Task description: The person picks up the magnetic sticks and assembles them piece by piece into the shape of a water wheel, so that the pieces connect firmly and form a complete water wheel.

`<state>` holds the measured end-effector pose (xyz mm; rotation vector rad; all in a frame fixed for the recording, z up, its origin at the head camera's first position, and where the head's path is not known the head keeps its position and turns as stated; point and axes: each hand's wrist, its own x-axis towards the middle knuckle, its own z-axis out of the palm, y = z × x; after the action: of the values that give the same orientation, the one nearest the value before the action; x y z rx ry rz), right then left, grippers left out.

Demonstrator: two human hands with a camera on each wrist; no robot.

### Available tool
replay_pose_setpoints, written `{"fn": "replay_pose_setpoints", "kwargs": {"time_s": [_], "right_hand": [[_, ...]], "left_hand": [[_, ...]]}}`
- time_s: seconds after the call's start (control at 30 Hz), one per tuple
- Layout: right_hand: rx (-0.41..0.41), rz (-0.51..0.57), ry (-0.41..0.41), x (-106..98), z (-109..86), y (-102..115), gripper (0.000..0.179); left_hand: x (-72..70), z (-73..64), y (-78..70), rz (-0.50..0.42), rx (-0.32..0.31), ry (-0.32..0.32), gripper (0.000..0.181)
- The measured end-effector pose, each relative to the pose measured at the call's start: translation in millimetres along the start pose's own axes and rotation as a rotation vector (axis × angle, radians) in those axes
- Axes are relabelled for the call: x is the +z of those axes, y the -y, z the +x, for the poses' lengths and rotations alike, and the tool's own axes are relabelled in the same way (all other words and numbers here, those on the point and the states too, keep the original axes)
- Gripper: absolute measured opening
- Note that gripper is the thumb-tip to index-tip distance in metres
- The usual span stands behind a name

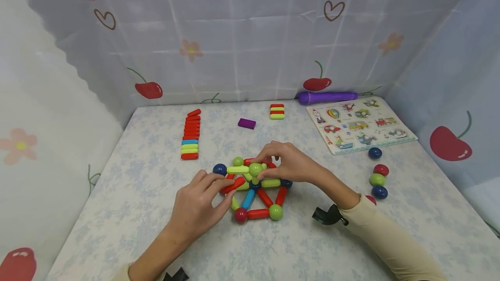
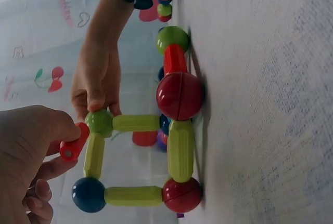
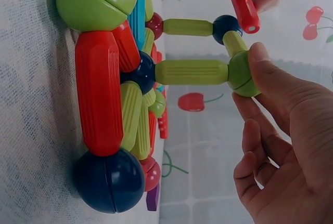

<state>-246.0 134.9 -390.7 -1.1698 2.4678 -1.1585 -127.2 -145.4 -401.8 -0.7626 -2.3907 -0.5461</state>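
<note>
A building model of magnetic rods and balls stands on the table, its flat base made of red, blue and yellow-green rods. Two upright yellow-green rods rise from it, one under a green ball (image 3: 240, 76) and one under a dark blue ball (image 2: 88, 195). A yellow-green rod (image 1: 237, 170) joins these two balls at the top. My right hand (image 1: 291, 164) pinches the green ball between thumb and fingers. My left hand (image 1: 197, 205) holds a loose red rod (image 2: 74, 142) by thumb and fingers, close beside the top rod. Both hands hide parts of the base.
A column of rods (image 1: 191, 133), mostly red, lies at the left. Behind the model are a purple block (image 1: 247, 123) and a small rod stack (image 1: 277, 112). Several loose balls (image 1: 377, 180) line the right side, near a picture board (image 1: 361, 125) and a purple microphone-shaped toy (image 1: 327, 97).
</note>
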Motion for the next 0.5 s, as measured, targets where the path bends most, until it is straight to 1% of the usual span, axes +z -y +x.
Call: {"fn": "replay_pose_setpoints", "kwargs": {"time_s": [0.13, 0.27, 0.37, 0.5], "right_hand": [[-0.012, 0.0, -0.001, -0.3, -0.1, -2.9, 0.039], [-0.024, 0.006, -0.002, 0.2, -0.5, -4.3, 0.039], [-0.023, 0.012, -0.003, 0.4, -0.6, -4.0, 0.04], [-0.013, 0.016, -0.003, 0.0, -0.7, -4.2, 0.041]], "left_hand": [[12.1, 5.6, -5.6, 0.044, 0.039, -0.004, 0.035], [18.6, 10.7, -8.4, 0.064, 0.06, -0.003, 0.035], [21.2, 11.9, -9.0, 0.066, 0.062, -0.01, 0.036], [23.2, 11.5, -8.4, 0.046, 0.056, -0.02, 0.036]]}}
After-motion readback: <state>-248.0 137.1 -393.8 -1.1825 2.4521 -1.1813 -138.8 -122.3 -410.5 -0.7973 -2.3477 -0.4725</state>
